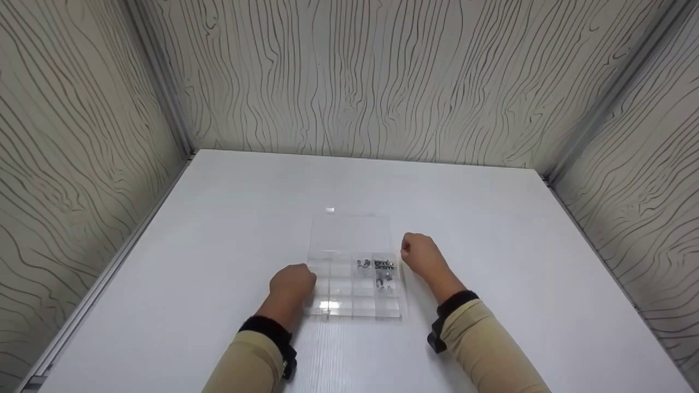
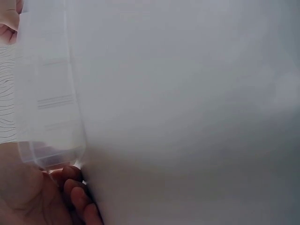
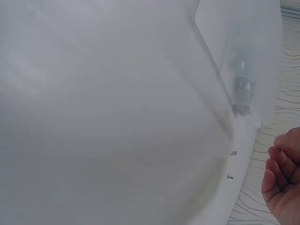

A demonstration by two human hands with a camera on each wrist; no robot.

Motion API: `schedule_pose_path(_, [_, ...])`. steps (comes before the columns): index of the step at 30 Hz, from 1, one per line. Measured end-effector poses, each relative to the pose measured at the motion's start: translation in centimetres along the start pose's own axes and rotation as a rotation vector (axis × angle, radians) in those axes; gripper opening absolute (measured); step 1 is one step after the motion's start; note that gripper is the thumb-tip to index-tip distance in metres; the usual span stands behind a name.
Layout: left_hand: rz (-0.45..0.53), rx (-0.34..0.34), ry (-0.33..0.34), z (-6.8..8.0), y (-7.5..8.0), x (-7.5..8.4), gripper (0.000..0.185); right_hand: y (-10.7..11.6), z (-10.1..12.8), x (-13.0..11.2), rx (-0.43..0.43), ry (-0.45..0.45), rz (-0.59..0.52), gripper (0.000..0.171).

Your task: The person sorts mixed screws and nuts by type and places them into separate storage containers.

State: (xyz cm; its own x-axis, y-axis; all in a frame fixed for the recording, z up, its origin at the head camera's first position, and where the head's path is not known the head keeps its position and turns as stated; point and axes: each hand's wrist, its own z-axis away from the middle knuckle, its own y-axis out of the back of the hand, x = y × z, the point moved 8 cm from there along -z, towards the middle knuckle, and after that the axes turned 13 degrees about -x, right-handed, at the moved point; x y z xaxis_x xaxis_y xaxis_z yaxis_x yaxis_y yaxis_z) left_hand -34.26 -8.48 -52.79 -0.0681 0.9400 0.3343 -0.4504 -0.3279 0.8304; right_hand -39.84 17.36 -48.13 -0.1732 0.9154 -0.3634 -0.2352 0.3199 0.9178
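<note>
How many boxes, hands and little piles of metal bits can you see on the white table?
Clear compartment box, lid open: 1
Hands: 2, the left hand and the right hand
Compartments with small dark metal parts: about 3; single pieces too small to count
Total: 6

A white surface [image 1: 229, 218] fills the lower part of the head view, smooth with a faint grain. Three walls [image 1: 360, 76] close it in at nine, twelve and three o'clock, all covered in a pale pattern of dark wavy lines like wood grain. Grey metal strips [image 1: 164, 82] run down the two back corners, at about eleven and one o'clock. A metal rail [image 1: 104, 278] follows the surface's edge at nine o'clock. Beige sleeves [image 1: 486, 344] with dark cuffs [image 1: 456, 300] enter from six o'clock. In the right wrist view, two small screws [image 3: 230, 165] show at about four o'clock.
</note>
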Motion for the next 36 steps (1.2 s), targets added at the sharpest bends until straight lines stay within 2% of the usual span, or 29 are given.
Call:
schedule_pose_path(7, [0.002, 0.001, 0.004, -0.2, -0.1, -0.1, 0.029, -0.6, -0.3, 1.9, 0.002, -0.040, 0.024, 0.018])
schedule_pose_path(16, [0.014, 0.019, -0.003, -0.6, -0.1, -0.2, 0.028, -1.9, -0.4, 2.1, -0.107, -0.077, 0.078, 0.026])
schedule_pose_path(25, [0.010, 0.002, 0.007, -0.4, -0.2, -0.2, 0.028, -2.2, -0.6, 1.4, -0.096, -0.043, 0.145, 0.011])
schedule_pose_path(32, [-0.160, -0.022, -0.063, -0.1, -0.3, 0.5, 0.007, -2.8, -0.8, 0.6, -0.126, -0.024, 0.220, 0.006])
schedule_pose_path(34, [-0.127, -0.019, -0.047, -0.1, -0.3, 0.4, 0.011, -3.0, -0.9, 0.6, -0.134, -0.028, 0.222, 0.006])
schedule_pose_path(36, [-0.054, -0.012, -0.021, -0.1, -0.2, 0.1, 0.020, -3.1, -0.9, 0.6, -0.140, -0.021, 0.233, 0.006])
